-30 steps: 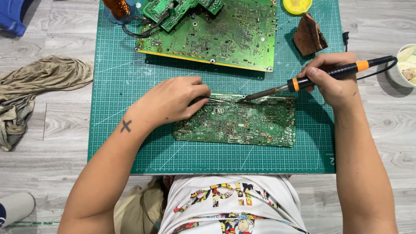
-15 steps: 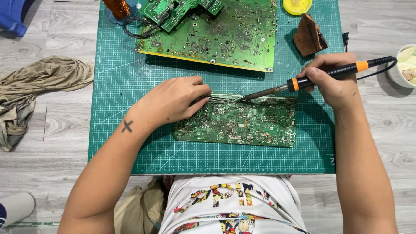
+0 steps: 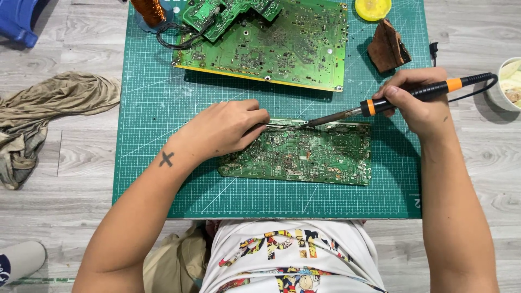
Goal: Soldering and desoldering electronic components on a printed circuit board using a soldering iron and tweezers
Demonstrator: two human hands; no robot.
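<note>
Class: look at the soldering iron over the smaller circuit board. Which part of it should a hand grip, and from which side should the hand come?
Grip the soldering iron on its black handle behind the orange collar, as the right hand does, coming from the right, the cord end. Its bare metal shaft and tip slant down-left onto the near circuit board, so probably hot; the collar marks where fingers stop. The left hand rests on the board's left part.

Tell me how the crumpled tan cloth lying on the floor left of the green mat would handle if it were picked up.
The tan cloth lies in loose folds and wrinkles, so it would probably droop and hang limp rather than hold a shape. It looks thin, so likely light for its spread. Nothing about it suggests it would roll, tip or break; on the wood-look floor it would likely bunch when pushed.
</note>
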